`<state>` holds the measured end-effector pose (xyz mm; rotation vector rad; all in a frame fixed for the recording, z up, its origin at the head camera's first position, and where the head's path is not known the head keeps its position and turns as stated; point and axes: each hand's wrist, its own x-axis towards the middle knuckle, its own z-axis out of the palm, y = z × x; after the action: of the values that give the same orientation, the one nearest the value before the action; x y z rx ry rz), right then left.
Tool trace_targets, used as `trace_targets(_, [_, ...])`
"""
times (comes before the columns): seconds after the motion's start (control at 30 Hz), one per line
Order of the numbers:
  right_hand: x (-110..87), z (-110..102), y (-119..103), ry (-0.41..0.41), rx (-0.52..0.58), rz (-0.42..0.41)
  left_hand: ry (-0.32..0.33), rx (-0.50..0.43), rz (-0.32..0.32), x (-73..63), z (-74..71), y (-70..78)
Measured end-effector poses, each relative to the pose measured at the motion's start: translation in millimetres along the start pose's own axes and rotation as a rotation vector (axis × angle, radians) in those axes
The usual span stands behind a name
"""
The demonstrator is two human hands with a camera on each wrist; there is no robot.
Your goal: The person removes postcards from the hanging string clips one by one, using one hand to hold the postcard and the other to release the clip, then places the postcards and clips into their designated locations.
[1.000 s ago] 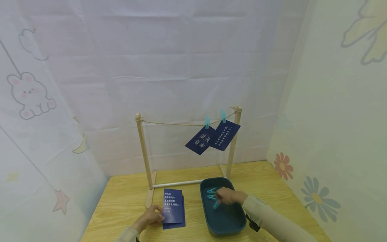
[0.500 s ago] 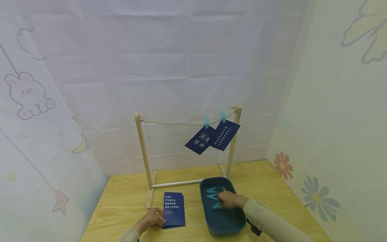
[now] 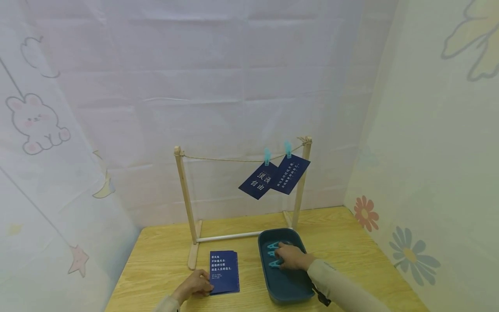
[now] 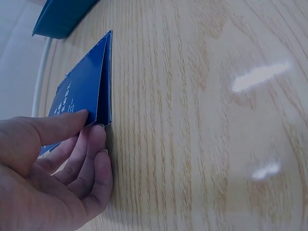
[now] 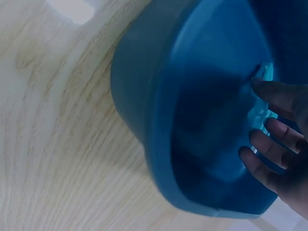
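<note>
In the head view my left hand [image 3: 196, 284] holds the near left corner of a dark blue printed card [image 3: 224, 268], one of a small stack on the table. The left wrist view shows the thumb on top of the card [image 4: 86, 82] and fingers curled under its raised edge. My right hand [image 3: 291, 256] reaches into a dark teal plastic basin [image 3: 290, 291], beside several light blue clothespins [image 3: 274, 264] lined up along its left side. Seen from the right wrist, the thumb is against a clothespin [image 5: 260, 111], with the other fingers spread loosely.
Behind stands a wooden frame [image 3: 186, 195] with a string [image 3: 226, 160] across its top. Two blue cards [image 3: 290, 174] hang overlapping from it at the right, each under a clothespin [image 3: 288, 149]. Printed sheets cover the walls around the wooden table [image 3: 163, 247].
The top card has slid toward me, nearly level with the stack under it. The nearest clothespin in the basin has turned from tilted to in line with the others; my right hand shifted slightly left.
</note>
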<state>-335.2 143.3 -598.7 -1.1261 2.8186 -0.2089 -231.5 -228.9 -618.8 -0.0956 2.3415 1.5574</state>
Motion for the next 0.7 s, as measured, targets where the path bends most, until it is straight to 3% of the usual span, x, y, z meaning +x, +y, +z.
trace_targets(0.2, [3.7,4.6,-1.2,-0.009,-0.069,0.012,-0.009,-0.002,0.006,0.4,-1.2,-3.5])
trace_targets(0.47, [7.0,9.2,-0.9,-0.03,-0.145,0.036,-0.004,0.01,-0.043,3.2,-2.2,-4.2])
trace_targets(0.7, [4.4,9.6,-3.3,-0.043,-0.144,0.046,0.019,-0.008,-0.01,3.4,-0.1,-6.4])
